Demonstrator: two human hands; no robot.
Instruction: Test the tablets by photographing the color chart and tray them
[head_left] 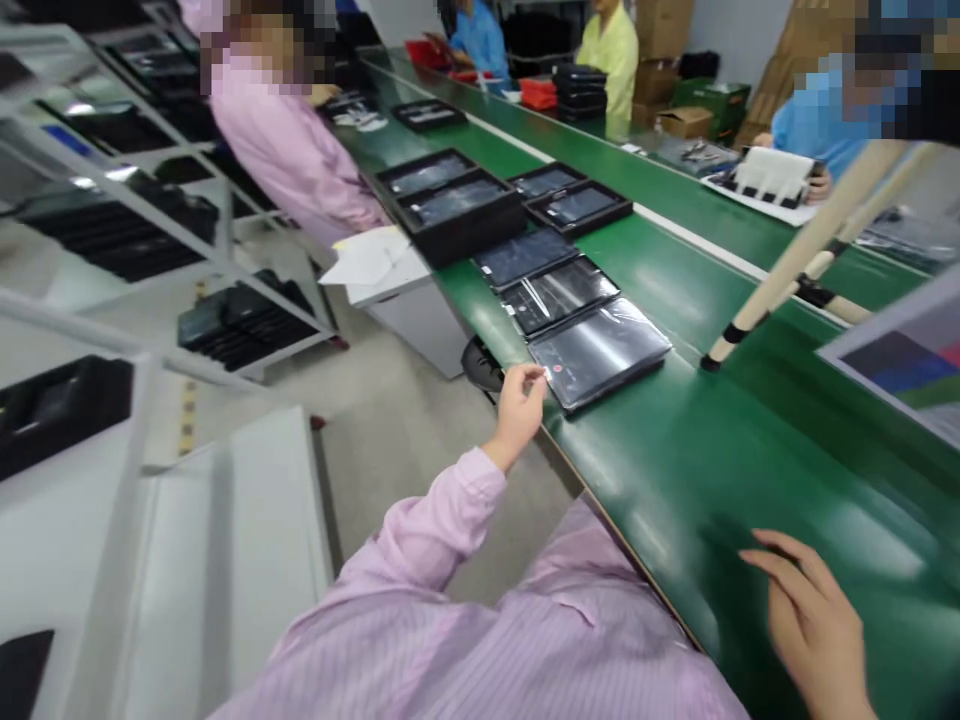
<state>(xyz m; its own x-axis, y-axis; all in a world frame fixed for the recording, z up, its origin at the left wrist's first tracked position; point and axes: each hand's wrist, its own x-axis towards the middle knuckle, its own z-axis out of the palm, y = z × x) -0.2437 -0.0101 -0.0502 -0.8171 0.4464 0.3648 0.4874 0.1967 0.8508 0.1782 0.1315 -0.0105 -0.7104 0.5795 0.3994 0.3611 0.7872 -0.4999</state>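
Note:
My left hand (520,405) is at the near edge of the green table (675,480), its thumb and fingertips pinched together at the corner of a dark panel in clear film (600,350). Whatever those fingertips hold, if anything, is too small to name. A small red dot marks that panel near its left end. Beyond it lie a second wrapped dark panel (562,293) and a third (525,256). At the lower right, my right hand (814,610) hovers over the table with fingers apart and nothing in it.
Black trays with dark panels (465,215) stand farther along the table. A beige pole frame (795,260) rises at the right. Metal racks (187,250) stand at the left. A person in pink (285,140) is at the far left side; others work across the table.

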